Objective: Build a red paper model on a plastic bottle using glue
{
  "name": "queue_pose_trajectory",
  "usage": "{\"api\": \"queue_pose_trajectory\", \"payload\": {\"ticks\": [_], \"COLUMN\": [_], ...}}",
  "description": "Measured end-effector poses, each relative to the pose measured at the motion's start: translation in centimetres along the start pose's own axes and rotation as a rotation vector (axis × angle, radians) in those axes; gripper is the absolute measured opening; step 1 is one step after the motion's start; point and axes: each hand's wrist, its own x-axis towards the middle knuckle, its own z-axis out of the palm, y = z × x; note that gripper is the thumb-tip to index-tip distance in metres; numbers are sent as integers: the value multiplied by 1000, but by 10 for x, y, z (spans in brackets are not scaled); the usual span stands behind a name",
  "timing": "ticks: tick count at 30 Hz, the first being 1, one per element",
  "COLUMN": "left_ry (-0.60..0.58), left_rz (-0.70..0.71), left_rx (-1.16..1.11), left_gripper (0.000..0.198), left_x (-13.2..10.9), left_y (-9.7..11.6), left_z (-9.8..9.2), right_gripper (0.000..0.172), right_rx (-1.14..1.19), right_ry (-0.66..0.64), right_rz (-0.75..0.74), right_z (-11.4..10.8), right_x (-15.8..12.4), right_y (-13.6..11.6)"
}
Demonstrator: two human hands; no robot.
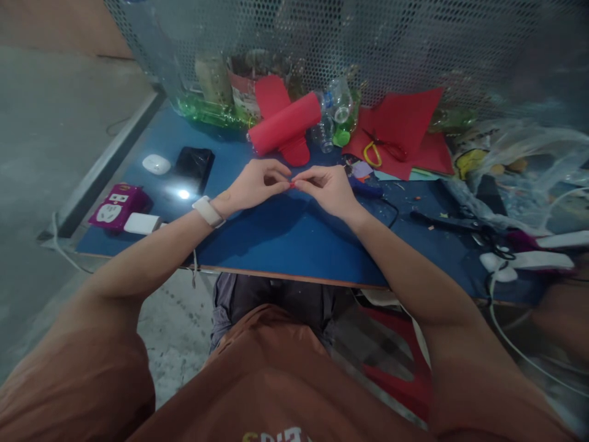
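Note:
Over the blue table (276,239), my left hand (257,183) and my right hand (326,189) meet fingertip to fingertip. Between them is a small red piece (292,184), pinched by thumb and fingers on both sides; its exact shape is too small to make out. Just beyond my hands lies a red paper-covered roll (285,124) with flat red rounded strips (294,150) under or attached to it; I cannot tell which. A blue-handled tool (365,187) with a black cord lies behind my right hand.
Red sheets (405,132) with yellow-and-red-handled scissors (373,153) are at the back right. Plastic bottles (340,110) stand by the perforated metal panel (317,37). Left are a white mouse (156,164), black box (196,167) and purple socket adapter (117,205). A plastic bag (529,159) and cables lie right.

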Motion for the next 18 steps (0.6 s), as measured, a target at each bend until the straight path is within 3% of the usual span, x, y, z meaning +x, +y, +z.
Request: {"api": "queue_pose_trajectory", "payload": {"ticks": [7,18], "left_ry": [-109,-177], "left_rz": [-35,-140], "left_rx": [-13,-124], "left_gripper": [35,41], "left_x": [0,1], "left_y": [-11,-9], "left_z": [-2,0], "right_gripper": [16,22], "right_rx": [-265,-375], "right_ry": [-142,-252], "right_rz": [-132,-130], "right_z": [-7,-14], "right_x": [-3,-2], "right_y": [-10,-24]}}
